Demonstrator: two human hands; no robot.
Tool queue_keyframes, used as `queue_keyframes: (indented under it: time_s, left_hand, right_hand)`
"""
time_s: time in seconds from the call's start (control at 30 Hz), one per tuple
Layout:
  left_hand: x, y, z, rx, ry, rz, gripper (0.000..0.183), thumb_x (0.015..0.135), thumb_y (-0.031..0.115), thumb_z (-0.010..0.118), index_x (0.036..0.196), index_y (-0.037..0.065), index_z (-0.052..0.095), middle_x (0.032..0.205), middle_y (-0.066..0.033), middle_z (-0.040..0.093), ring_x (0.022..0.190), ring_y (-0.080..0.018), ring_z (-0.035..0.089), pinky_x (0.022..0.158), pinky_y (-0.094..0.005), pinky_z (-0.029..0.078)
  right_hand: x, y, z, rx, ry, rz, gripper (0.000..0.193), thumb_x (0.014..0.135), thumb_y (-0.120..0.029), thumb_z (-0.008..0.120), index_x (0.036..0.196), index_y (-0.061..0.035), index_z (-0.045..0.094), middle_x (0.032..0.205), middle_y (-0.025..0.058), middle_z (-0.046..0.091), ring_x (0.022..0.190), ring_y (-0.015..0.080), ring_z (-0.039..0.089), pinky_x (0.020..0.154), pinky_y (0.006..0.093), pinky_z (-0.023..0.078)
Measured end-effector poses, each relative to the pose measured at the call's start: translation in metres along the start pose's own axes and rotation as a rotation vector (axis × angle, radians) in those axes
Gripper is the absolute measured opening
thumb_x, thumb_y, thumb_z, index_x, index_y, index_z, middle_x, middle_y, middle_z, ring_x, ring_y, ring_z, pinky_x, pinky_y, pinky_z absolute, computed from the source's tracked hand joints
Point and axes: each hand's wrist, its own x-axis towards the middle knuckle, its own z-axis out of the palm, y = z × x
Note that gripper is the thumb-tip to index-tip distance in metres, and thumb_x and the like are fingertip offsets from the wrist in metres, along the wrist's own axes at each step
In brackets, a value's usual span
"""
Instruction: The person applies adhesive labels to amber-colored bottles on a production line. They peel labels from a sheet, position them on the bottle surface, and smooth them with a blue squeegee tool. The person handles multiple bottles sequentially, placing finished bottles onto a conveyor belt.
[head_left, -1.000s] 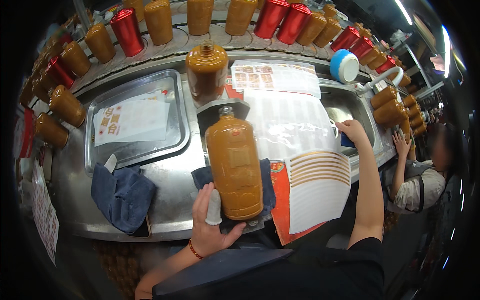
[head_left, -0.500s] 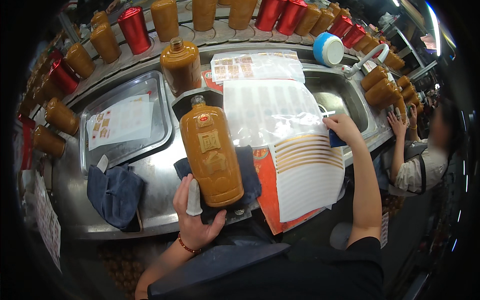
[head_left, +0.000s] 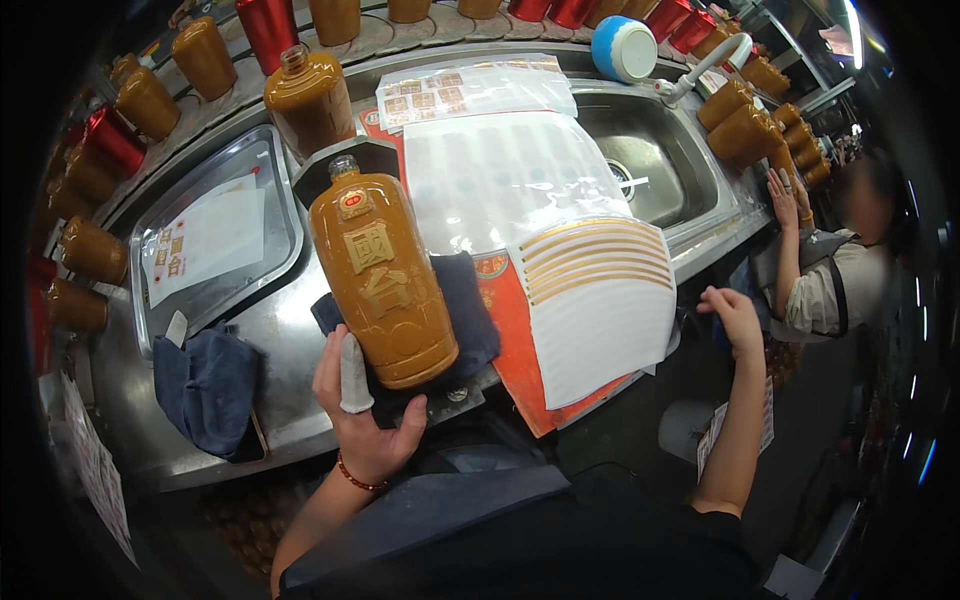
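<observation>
A brown glazed bottle (head_left: 385,290) with raised gold characters and a small red-and-gold emblem leans back on a dark cloth (head_left: 470,315) in front of me. My left hand (head_left: 370,430) is at its lower left edge, fingers stretched and thumb apart, one finger wrapped in a pale cloth sleeve. Past the right edge of a white sheet (head_left: 600,345) with curved gold strips, my right hand (head_left: 735,318) hangs in the air, its fingers curled together. Whatever may be between them is too small to make out. Under the sheet lies a red-orange board (head_left: 515,365).
Clear plastic sheets (head_left: 500,175) cover the middle. A steel sink (head_left: 650,130) with a faucet (head_left: 700,70) is at right, a metal tray (head_left: 285,215) with label sheets at left, beside a folded blue cloth (head_left: 205,390). Another bottle (head_left: 308,100) stands behind. A co-worker (head_left: 835,270) sits at right.
My right hand has moved away from the sheets' right edge, outward and toward me. My left hand stays by the bottle's base. The whole view has shifted slightly.
</observation>
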Motion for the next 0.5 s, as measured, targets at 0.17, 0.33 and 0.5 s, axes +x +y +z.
queue_keyframes:
  time_s: [0.17, 0.33, 0.5]
  left_hand:
    - [-0.001, -0.004, 0.001, -0.046, 0.006, 0.002, 0.089, 0.087, 0.029, 0.074, 0.157, -0.006, 0.031, 0.159, -0.0255, 0.029, 0.145, -0.0395, 0.032, 0.118, -0.0457, 0.028]
    - [0.002, -0.002, 0.0, -0.029, 0.011, 0.044, 0.088, 0.086, 0.027, 0.074, 0.156, -0.007, 0.033, 0.159, -0.0239, 0.03, 0.145, -0.0389, 0.033, 0.118, -0.0457, 0.028]
    - [0.002, -0.001, -0.003, -0.012, 0.017, 0.061, 0.088, 0.083, 0.024, 0.076, 0.155, -0.007, 0.035, 0.159, -0.0226, 0.032, 0.145, -0.0392, 0.033, 0.118, -0.0455, 0.029]
  right_hand:
    - [-0.063, 0.033, 0.052, 0.616, -0.398, 0.252, 0.035, 0.105, -0.032, 0.06, 0.12, 0.0003, 0.063, 0.081, 0.0033, 0.067, 0.052, 0.0064, 0.051, 0.04, 0.0203, 0.036]
    - [-0.094, 0.034, 0.087, 1.173, -0.249, 0.259, 0.013, 0.101, -0.02, 0.065, 0.101, -0.0077, 0.06, 0.078, 0.0004, 0.057, 0.053, 0.0102, 0.047, 0.039, 0.0229, 0.034]
    - [-0.114, -0.006, 0.086, 1.234, -0.024, 0.056, 0.018, 0.099, -0.018, 0.068, 0.091, -0.0081, 0.056, 0.077, 0.003, 0.053, 0.055, 0.0117, 0.05, 0.038, 0.0233, 0.038]
